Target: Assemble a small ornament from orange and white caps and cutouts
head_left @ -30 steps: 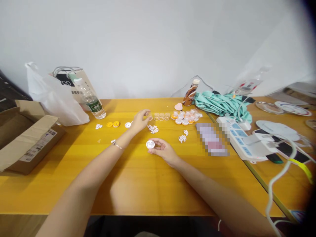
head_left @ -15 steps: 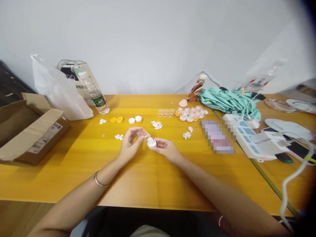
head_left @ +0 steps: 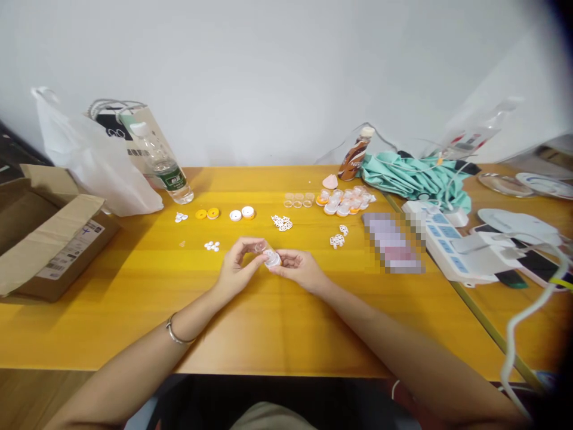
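My left hand point(head_left: 240, 263) is closed on a clear plastic cover point(head_left: 261, 245), thumb and fingers gripping its sides. Pressed against the cover's open end is a round white base point(head_left: 274, 260), which my right hand point(head_left: 301, 270) holds by fingertips and thumb. Both are held just above the table in front of me. Behind them lie white gear-like pieces point(head_left: 282, 223). To the left are small white round pieces point(head_left: 212, 245), yellow discs point(head_left: 206, 213) and white round caps point(head_left: 242, 213). Clear cups point(head_left: 299, 200) stand farther back, beside a cluster of clear-topped orange-and-white units point(head_left: 344, 200).
A cardboard box point(head_left: 54, 251), plastic bag point(head_left: 98, 161) and water bottle point(head_left: 168, 173) stand at left. On the right are more white pieces point(head_left: 338, 237), a blurred-out rectangle point(head_left: 394, 242), a power strip point(head_left: 441, 239), a brown bottle point(head_left: 356, 155) and green cloth point(head_left: 407, 176).
The clear cover in my left hand has come down onto the white base, where a small gap showed before. The view has shifted slightly.
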`<state>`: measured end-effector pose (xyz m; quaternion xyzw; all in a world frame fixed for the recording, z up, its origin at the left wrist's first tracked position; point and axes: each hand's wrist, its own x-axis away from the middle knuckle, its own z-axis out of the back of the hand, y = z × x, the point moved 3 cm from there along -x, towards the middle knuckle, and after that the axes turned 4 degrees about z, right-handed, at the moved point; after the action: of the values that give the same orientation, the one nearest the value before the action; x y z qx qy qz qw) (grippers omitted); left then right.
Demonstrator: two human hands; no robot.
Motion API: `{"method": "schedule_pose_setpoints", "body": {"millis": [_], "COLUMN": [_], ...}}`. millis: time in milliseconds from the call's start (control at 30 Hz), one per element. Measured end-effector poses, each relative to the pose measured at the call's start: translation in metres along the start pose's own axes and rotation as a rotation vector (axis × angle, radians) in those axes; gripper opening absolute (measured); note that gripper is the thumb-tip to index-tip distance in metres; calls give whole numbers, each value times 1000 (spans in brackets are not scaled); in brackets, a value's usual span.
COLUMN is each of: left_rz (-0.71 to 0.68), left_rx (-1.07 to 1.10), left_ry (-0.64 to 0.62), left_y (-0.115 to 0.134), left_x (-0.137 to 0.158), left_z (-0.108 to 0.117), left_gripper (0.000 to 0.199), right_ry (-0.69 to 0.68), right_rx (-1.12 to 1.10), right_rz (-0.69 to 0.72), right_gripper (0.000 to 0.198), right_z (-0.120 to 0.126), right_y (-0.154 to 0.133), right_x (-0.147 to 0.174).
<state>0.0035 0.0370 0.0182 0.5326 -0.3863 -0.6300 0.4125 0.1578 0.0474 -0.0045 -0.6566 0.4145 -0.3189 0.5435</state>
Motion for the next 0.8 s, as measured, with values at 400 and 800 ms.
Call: {"method": "schedule_pose_setpoints", "body": {"millis": [400, 800], "left_rz": [-71, -69], "left_rx": [-115, -105], "left_ry": [-41, -51], "left_y": [4, 2], "left_x": [4, 4], "left_z": [-1, 0], "left_gripper": [21, 20], "right_ry": [-13, -3], "right_rx": [46, 33], "right_rz": [8, 27], "right_gripper": [39, 35], "right_z": [2, -1], "right_y": [3, 0], "right_x": [0, 1]}}
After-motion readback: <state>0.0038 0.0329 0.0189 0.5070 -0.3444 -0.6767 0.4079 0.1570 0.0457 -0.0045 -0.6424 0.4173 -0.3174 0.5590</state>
